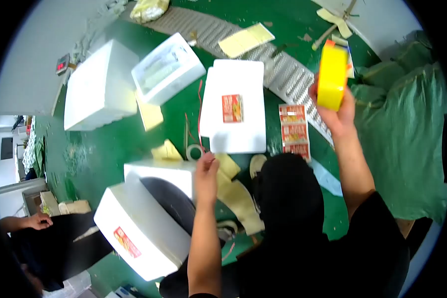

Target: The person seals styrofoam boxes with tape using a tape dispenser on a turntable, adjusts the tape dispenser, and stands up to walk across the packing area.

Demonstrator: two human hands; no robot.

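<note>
A thick roll of yellow tape (332,77) is gripped in my right hand (340,113), raised on the right above the floor. My left hand (206,180) is closed, fingertips pinched where a thin red string (200,107) reaches them. Beyond it lies a white foam lid (253,82) with a red-and-yellow label (232,109) on its middle. Beside the left fingertips, a pale tape ring (194,152) rests on the floor. A sheet of similar labels (295,130) lies between the lid and my right forearm.
An open foam box (196,64) holds wrapped contents; a larger foam box (87,89) stands beside it. Another labelled foam box (149,228) is near my left arm. Green sacks (397,139) fill the right. A perforated metal strip (203,35) crosses the floor. Another person's hand (38,221) shows at left.
</note>
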